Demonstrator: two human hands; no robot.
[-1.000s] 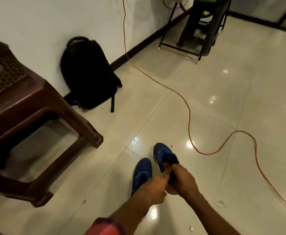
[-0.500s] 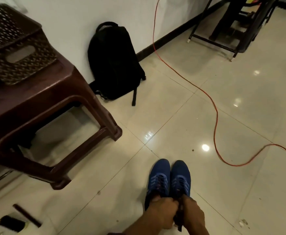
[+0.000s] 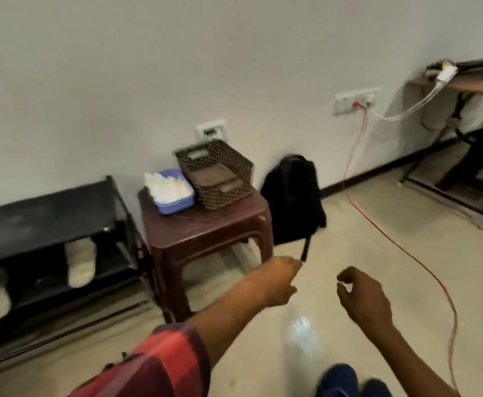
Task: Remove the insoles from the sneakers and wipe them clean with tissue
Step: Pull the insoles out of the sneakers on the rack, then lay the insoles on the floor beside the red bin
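The right hand (image 3: 363,296) hung loosely curled and empty. The left hand (image 3: 277,282) was blurred, its fingers turned away, so I could not tell its grip. The blue sneakers (image 3: 338,379) sat on the floor below both hands. Tissue (image 3: 167,186) lay in a blue box (image 3: 177,206) on the brown tabletop (image 3: 220,222), beside a basket (image 3: 220,173).

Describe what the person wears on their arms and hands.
The left hand and right hand are bare: no gloves, rings or watch visible. The left arm carries a red-and-dark checked sleeve ending near the elbow; the right forearm shows no sleeve.
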